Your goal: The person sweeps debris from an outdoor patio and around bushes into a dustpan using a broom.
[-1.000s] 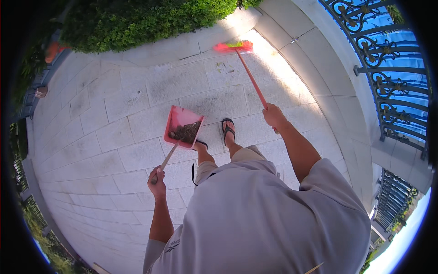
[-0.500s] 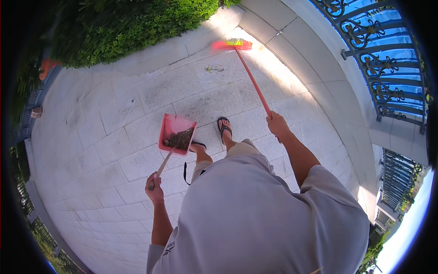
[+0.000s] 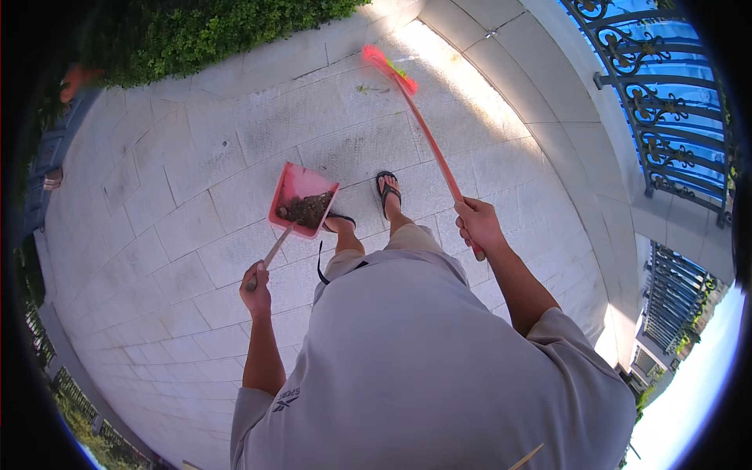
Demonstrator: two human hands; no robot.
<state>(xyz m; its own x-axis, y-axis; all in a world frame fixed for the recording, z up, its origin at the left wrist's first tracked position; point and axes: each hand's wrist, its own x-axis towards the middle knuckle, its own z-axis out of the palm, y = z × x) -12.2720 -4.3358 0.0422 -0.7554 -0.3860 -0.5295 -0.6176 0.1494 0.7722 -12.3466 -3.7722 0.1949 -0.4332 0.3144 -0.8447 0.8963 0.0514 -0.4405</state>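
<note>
My right hand [image 3: 479, 224] is closed round the red handle of a broom [image 3: 432, 139], which slants away ahead of me. The broom's bright red bristle head [image 3: 390, 69] is at the far end, by the sunlit strip of paving. A few green leaf scraps [image 3: 373, 89] lie on the stone just beside it. My left hand [image 3: 256, 288] grips the stick handle of a pink dustpan [image 3: 291, 182] on the left. Dark, soil-like debris [image 3: 305, 208] is heaped inside the pan, near its handle side. The pan sits in front of my left foot.
Pale stone paving [image 3: 188, 204] spreads around my sandalled feet [image 3: 388, 192]. A green hedge [image 3: 211, 39] borders the far left. Along the right runs a low stone wall [image 3: 556, 102] topped by a dark iron fence [image 3: 658, 102]. A small brownish block [image 3: 53, 178] lies at the left edge.
The broom head has swung leftward and turned from crosswise to slanting. The dustpan appears slightly higher in the picture, and my left hand has shifted a little with it.
</note>
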